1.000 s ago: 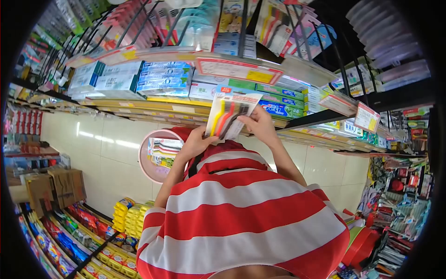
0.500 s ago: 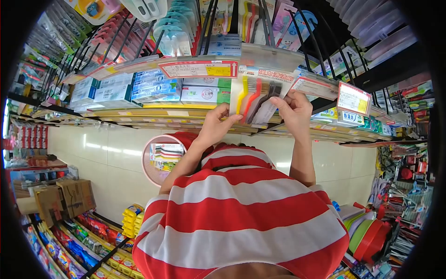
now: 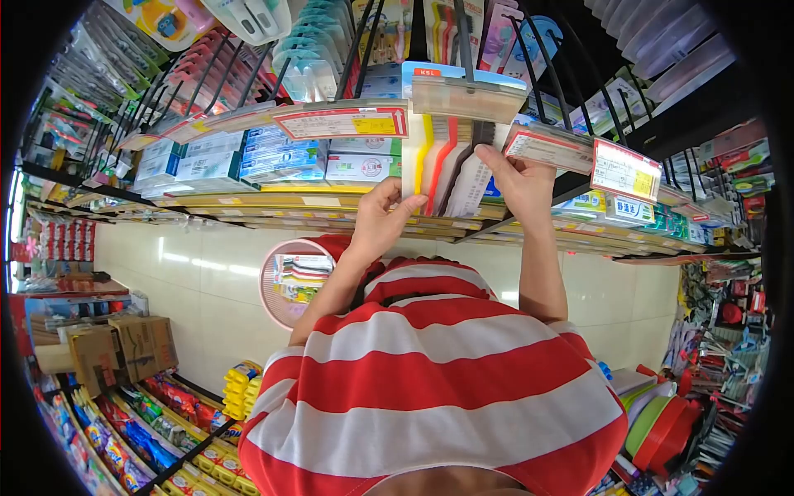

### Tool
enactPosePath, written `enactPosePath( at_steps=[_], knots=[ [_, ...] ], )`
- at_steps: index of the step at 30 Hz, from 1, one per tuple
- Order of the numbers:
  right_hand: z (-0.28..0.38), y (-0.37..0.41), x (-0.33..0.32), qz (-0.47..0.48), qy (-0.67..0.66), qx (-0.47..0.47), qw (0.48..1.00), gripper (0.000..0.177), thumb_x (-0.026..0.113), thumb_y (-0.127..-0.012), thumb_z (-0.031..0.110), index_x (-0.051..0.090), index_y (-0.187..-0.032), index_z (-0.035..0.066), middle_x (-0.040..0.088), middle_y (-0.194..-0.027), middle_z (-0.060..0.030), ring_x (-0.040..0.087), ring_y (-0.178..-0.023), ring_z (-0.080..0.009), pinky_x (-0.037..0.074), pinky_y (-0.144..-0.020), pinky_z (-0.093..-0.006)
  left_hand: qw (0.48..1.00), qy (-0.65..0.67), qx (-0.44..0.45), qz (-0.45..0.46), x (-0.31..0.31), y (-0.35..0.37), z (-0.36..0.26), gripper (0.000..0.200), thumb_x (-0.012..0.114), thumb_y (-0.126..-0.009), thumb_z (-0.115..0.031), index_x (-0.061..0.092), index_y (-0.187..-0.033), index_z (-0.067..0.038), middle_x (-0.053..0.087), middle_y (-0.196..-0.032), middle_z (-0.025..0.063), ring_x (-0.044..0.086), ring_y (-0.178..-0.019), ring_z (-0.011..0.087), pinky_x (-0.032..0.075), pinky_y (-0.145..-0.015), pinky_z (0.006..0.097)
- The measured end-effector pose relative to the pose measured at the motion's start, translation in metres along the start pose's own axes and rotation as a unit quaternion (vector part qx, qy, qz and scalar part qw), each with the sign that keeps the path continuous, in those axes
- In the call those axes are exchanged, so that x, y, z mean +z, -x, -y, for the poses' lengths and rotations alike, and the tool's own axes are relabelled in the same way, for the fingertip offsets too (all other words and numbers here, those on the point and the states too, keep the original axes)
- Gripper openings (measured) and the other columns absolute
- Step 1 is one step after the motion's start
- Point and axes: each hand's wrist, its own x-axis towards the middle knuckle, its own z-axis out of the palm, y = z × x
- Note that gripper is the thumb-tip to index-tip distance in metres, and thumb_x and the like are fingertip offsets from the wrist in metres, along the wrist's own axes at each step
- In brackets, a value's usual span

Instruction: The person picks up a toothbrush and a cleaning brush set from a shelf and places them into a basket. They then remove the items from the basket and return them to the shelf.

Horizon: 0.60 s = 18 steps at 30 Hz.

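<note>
A carded pack of small cleaning brushes (image 3: 442, 169), with yellow, red, grey and black handles, is held between my two hands in front of the shelf. My left hand (image 3: 385, 217) pinches its lower left edge with thumb and fingers. On the right side, my right hand (image 3: 521, 183) grips the pack, thumb on its face near the black brush. The card's blue top shows behind a clear label holder (image 3: 470, 101) at the end of a hanging hook, which covers part of the card. Whether the hook passes through the card is hidden.
Price labels (image 3: 341, 124) line the hook ends. Boxed toothpaste (image 3: 281, 153) stands on the shelf beneath. A pink basket (image 3: 266, 291) with packaged goods sits on the floor at left. Cardboard boxes (image 3: 142, 342) and a stack of colourful basins (image 3: 662, 426) are behind.
Both hands have lifted the brush pack slightly upward, so its blue top now shows above the label holder. The view has shifted a little.
</note>
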Motion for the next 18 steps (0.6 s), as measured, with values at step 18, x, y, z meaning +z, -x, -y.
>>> enactPosePath(
  at_steps=[18],
  knots=[
    [-0.053,-0.076,0.023,-0.019,-0.095,-0.094,0.991,0.025,0.062,-0.081,0.008,0.054,-0.102,-0.002,0.061,-0.082,-0.0043,0.055,-0.070,-0.0070,0.044,-0.062,-0.0192,0.945,-0.291,0.120,-0.090,-0.012,-0.098,0.032,0.016,0.063,-0.081,-0.007,0.058,-0.093,0.001,0.061,-0.080,0.0078,0.056,-0.074,0.0073,0.044,-0.066,0.0229]
  ],
)
